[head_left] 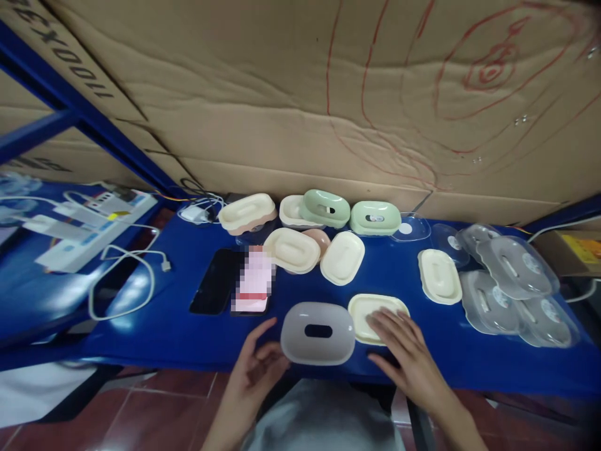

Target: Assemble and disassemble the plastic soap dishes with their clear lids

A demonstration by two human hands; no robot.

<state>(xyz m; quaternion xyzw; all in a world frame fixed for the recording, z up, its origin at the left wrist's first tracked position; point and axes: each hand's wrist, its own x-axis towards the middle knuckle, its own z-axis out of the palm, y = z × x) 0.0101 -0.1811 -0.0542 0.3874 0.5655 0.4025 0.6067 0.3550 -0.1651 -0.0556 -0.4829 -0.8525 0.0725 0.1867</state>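
Observation:
A grey oval dish (317, 351) with a dark slot in its middle sits at the table's front edge. My left hand (258, 363) is beside its left end, index finger stretched out and the others loosely bent; whether a fingertip touches the rim I cannot tell. Right of the dish lies a cream oval tray (364, 319), partly covered by my right hand (406, 351). The fingers of that hand are spread and reach over the tray, thumb apart. Behind them are more cream trays (342, 258) and two green slotted dishes (375, 216).
Clear grey plastic lids (521, 269) are piled at the right, near another cream tray (440, 277). Left of centre lie a black phone (216, 282) and a phone with a lit screen (253, 282). A power strip (96, 228) and white cable (153, 275) are far left. Cardboard (263, 94) stands behind.

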